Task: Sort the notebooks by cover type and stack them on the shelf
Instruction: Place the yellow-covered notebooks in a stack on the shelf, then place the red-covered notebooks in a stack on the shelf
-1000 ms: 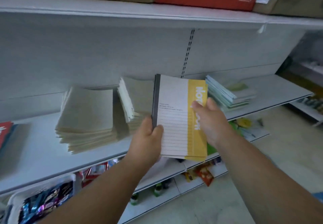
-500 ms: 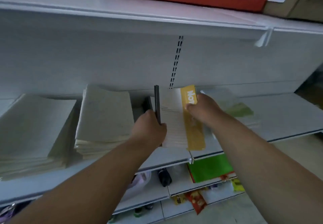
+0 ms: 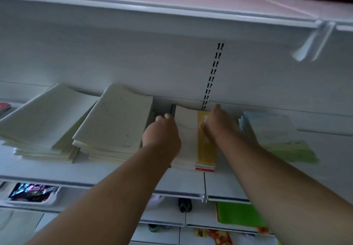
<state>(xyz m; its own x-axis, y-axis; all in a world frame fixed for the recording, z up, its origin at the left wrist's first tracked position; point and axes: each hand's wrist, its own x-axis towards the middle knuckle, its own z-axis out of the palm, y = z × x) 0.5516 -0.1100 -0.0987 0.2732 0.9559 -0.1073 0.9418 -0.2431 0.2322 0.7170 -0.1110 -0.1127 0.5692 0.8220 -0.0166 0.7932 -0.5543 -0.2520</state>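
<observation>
Notebook with a white ruled cover, yellow side band and dark spine (image 3: 188, 137) lies flat atop a small stack on the white metal shelf (image 3: 107, 176), long axis running toward the back wall. Both arms reach forward: the left hand (image 3: 162, 135) pinches the spine edge, while the right hand (image 3: 219, 126) presses straight fingers on the yellow band. Cream-covered stacks (image 3: 112, 122) sit left.
</observation>
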